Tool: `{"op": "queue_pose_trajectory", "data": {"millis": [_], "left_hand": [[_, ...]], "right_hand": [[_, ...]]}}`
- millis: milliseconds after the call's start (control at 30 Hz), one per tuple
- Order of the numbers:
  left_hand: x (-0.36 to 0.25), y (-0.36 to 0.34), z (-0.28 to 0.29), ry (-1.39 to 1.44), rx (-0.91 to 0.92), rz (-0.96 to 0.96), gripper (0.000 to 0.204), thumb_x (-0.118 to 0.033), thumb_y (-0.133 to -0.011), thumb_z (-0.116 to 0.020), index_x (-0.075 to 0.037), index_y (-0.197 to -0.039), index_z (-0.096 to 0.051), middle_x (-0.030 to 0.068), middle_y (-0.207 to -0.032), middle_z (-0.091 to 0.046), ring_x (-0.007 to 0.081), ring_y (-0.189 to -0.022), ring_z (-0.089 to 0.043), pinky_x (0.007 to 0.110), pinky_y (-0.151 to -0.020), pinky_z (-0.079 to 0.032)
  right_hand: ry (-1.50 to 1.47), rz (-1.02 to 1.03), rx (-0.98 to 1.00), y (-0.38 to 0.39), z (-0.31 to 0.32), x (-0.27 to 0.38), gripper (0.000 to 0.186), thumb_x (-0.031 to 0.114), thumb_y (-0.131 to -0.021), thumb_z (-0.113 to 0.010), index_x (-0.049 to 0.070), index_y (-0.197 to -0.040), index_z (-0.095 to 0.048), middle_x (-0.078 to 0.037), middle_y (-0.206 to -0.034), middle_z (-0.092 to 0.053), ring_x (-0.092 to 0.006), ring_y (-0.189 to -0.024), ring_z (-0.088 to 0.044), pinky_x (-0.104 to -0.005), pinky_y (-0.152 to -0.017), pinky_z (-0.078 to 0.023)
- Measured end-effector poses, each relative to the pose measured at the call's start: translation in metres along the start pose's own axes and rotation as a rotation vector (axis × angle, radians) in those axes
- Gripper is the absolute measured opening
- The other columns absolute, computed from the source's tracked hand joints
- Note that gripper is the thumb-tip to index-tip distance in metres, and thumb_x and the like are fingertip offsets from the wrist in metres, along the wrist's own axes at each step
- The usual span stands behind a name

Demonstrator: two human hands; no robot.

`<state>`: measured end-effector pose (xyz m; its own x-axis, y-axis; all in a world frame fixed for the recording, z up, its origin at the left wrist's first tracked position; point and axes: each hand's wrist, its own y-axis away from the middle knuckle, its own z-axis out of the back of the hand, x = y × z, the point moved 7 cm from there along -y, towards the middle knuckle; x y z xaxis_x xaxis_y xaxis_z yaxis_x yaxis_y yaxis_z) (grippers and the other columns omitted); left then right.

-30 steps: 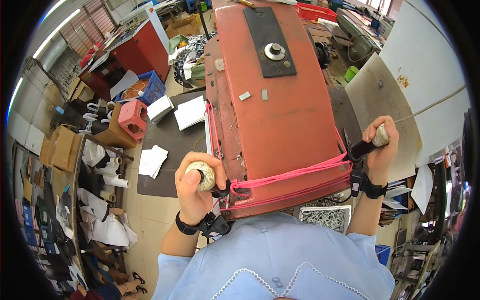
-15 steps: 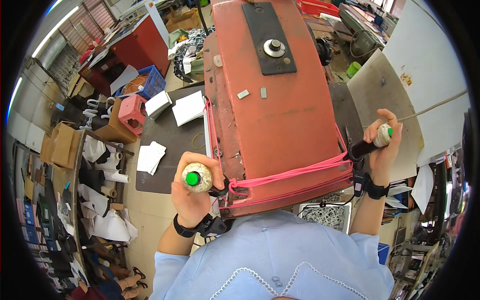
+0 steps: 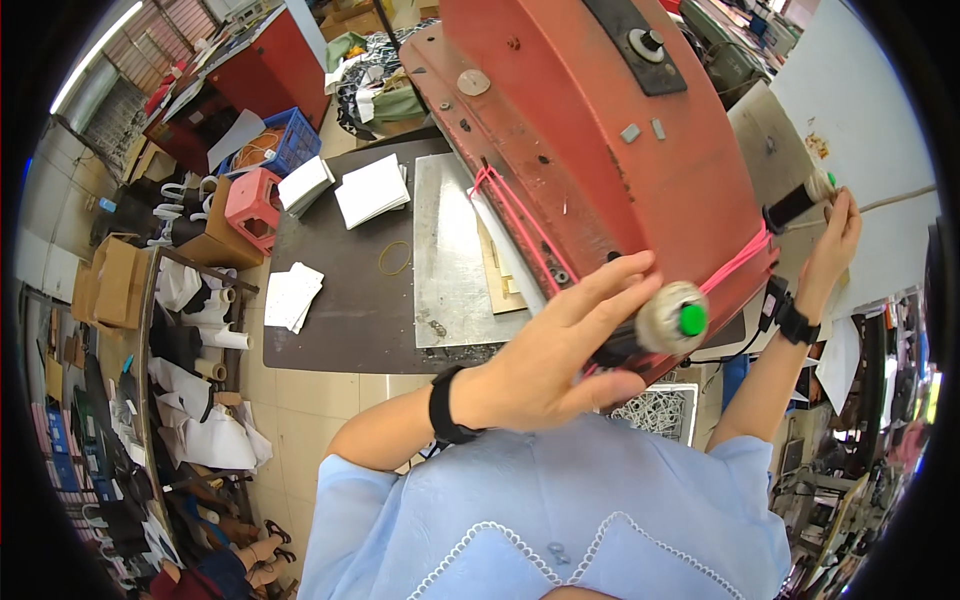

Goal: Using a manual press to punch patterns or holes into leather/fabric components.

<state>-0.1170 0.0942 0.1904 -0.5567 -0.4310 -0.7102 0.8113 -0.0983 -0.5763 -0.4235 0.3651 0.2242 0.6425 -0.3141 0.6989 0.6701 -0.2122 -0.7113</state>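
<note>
The big red swing arm [image 3: 690,190] of a cutting press slants across the middle, with pink cord [image 3: 740,258] tied round its front. Two dark handles stick out from its front corners, their ends wrapped in pale material and topped by green buttons. My left hand [image 3: 560,350], fingers spread, lies against the left handle [image 3: 665,325] without wrapping round it. At the far right my right hand [image 3: 833,240] has its fingers stretched up beside the right handle [image 3: 795,205]. Left of the arm, a metal plate [image 3: 445,260] and a wooden cutting die [image 3: 497,272] show on the dark table.
White sheet stacks [image 3: 372,190] and a rubber band [image 3: 394,258] lie on the dark table [image 3: 340,335]. Beyond are a pink stool [image 3: 252,208] and a blue crate [image 3: 298,140]. Metal pieces fill a white tray [image 3: 685,412] under the arm. A rack with rolls [image 3: 225,340] stands left.
The red arm has swung right, uncovering the metal plate and wooden die. My left hand has moved right with its handle, and its fingers have opened. My right hand has shifted right and loosened.
</note>
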Motion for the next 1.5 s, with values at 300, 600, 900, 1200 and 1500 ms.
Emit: {"op": "queue_pose_trajectory", "data": {"millis": [300,600,900,1200,1500], "left_hand": [[0.127,0.042,0.027,-0.682,0.109,0.313,0.032,-0.024,-0.090,-0.068,-0.001,-0.112,-0.064,0.0191,-0.125,-0.060,0.0365,-0.117,-0.055,0.042,-0.098,-0.046],[0.157,0.023,0.000,-0.987,0.245,0.267,0.033,-0.025,-0.091,-0.066,0.000,-0.111,-0.059,0.0200,-0.120,-0.062,0.0346,-0.111,-0.061,0.039,-0.088,-0.054],[0.158,0.023,-0.026,-1.388,0.470,0.021,0.048,-0.011,-0.086,-0.057,0.004,-0.132,-0.050,0.0247,-0.099,-0.061,0.0335,-0.092,-0.068,0.031,-0.059,-0.059],[0.164,0.016,-0.005,-1.084,0.297,0.229,0.050,-0.013,-0.085,-0.065,-0.003,-0.132,-0.053,0.0127,-0.091,-0.066,0.0268,-0.083,-0.070,0.033,-0.065,-0.058],[0.111,0.069,0.121,-0.432,-0.755,0.436,0.030,-0.018,-0.100,-0.059,0.003,-0.122,-0.062,0.0120,-0.085,-0.072,0.0101,-0.072,-0.061,0.027,-0.064,-0.050]], "right_hand": [[-1.050,-0.477,0.682,0.141,-0.048,0.088,0.067,0.052,-0.107,-0.023,-0.005,-0.120,-0.056,-0.014,-0.099,-0.065,-0.0238,-0.094,-0.061,-0.0364,-0.090,-0.047],[-0.628,-0.329,0.121,0.088,-0.027,0.026,0.048,0.033,-0.106,-0.045,-0.006,-0.132,-0.050,-0.013,-0.125,-0.058,-0.0196,-0.113,-0.056,-0.0356,-0.101,-0.043],[-0.170,-0.071,0.966,0.216,-0.106,0.064,0.028,0.015,-0.095,-0.061,0.004,-0.121,-0.062,-0.011,-0.114,-0.065,-0.0206,-0.091,-0.066,-0.0319,-0.082,-0.053],[-0.075,0.206,1.031,0.261,-0.141,0.065,0.019,0.013,-0.090,-0.065,0.004,-0.106,-0.065,-0.010,-0.105,-0.064,-0.0274,-0.095,-0.064,-0.0359,-0.078,-0.052],[-0.130,0.255,1.107,0.277,-0.164,0.064,0.008,0.012,-0.086,-0.067,0.005,-0.089,-0.067,-0.009,-0.095,-0.061,-0.0299,-0.094,-0.057,-0.0400,-0.082,-0.047]]}}
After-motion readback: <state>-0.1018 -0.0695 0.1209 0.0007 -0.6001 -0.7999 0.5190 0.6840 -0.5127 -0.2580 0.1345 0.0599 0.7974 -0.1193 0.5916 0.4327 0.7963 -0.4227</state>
